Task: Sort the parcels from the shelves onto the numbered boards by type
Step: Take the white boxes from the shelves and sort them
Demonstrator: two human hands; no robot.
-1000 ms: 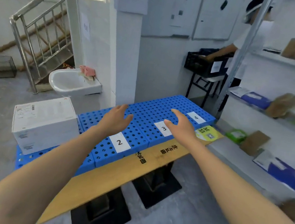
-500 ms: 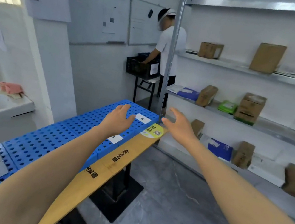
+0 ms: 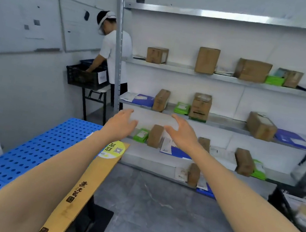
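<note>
left hand [image 3: 121, 124] and right hand [image 3: 182, 134], spread empty, face the shelves [image 3: 236, 80]; a person [image 3: 111, 51] stands beside.

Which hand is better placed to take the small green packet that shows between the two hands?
Left, probably. The open left hand appears right beside the green packet; the right hand lies beyond the upright brown box.

Table edge [image 3: 67, 215]: three dark Chinese characters and a square seal mark are being shown, too blurred to be read surely.
Round sticker [image 3: 113, 149]: a QR code and green characters are being displayed, illegible.
Whiteboard [image 3: 18, 16]: faint writing is being shown, unreadable.
</note>
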